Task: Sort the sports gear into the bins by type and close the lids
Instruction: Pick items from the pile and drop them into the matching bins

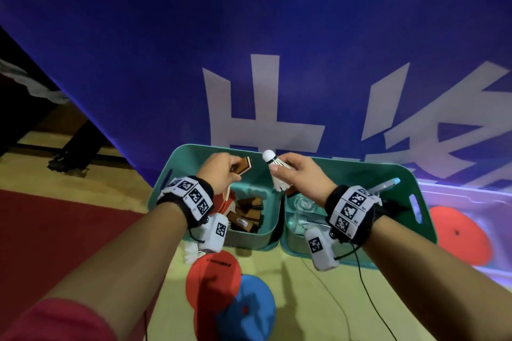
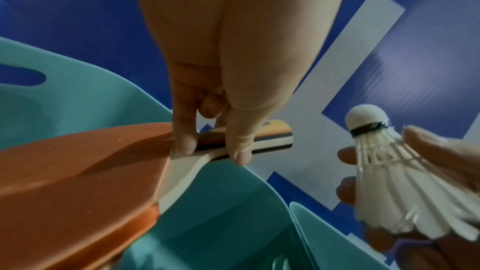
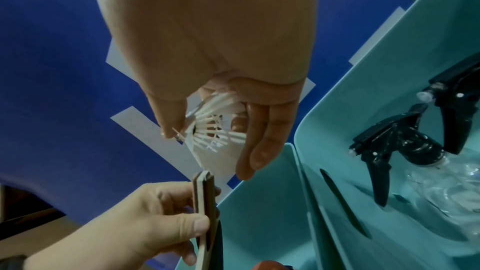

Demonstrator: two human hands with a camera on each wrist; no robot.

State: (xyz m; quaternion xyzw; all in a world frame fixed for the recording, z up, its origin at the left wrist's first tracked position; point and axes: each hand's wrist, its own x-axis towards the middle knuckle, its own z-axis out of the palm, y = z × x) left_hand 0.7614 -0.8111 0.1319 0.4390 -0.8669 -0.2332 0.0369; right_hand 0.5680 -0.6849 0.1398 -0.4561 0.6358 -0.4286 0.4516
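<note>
My left hand (image 1: pixel 219 174) grips the wooden handle of a red table tennis paddle (image 2: pixel 78 171) above the left teal bin (image 1: pixel 166 183), where several more paddles (image 1: pixel 246 216) lie. The paddle's blade hangs down into that bin. My right hand (image 1: pixel 299 174) pinches a white feather shuttlecock (image 1: pixel 277 171) by its skirt, cork up, over the gap between the left bin and the right teal bin (image 1: pixel 401 174). In the right wrist view the shuttlecock (image 3: pixel 215 134) sits between thumb and fingers, just above the paddle handle (image 3: pixel 203 202).
Black-headed clear spray bottles (image 3: pixel 389 151) lie in the right bin. On the floor in front are a red paddle (image 1: pixel 213 277), a blue paddle (image 1: pixel 249 310) and another shuttlecock (image 1: pixel 191 253). A clear bin (image 1: pixel 471 196) at right holds a red paddle (image 1: pixel 457 232). A blue banner (image 1: pixel 249 36) stands behind.
</note>
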